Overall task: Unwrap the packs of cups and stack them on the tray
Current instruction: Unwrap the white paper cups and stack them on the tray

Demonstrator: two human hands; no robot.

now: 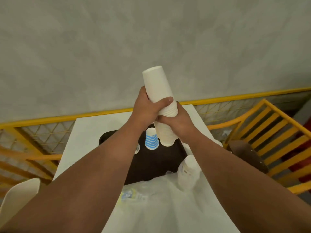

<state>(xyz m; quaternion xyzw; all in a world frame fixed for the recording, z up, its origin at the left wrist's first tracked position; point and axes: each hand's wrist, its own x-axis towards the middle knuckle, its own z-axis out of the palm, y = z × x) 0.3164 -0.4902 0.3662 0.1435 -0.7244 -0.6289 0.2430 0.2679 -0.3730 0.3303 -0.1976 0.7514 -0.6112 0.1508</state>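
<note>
Single head-worn wide-angle view, looking forward and steeply down over both forearms, table (pixel 87 132) and tray (pixel 151 165) close below, wall (pixel 151 39) filling the upper half, chairs (pixel 277 135) at the edges

Soft, even indoor light with no hard shadows; the white cup stack (pixel 159 105) gripped at centre is bright but not blown out. Below the grip the plastic wrap (pixel 151 195) looks hazy and smeared. Wide-angle distortion bends the yellow railing (pixel 235 96) toward the edges
</note>
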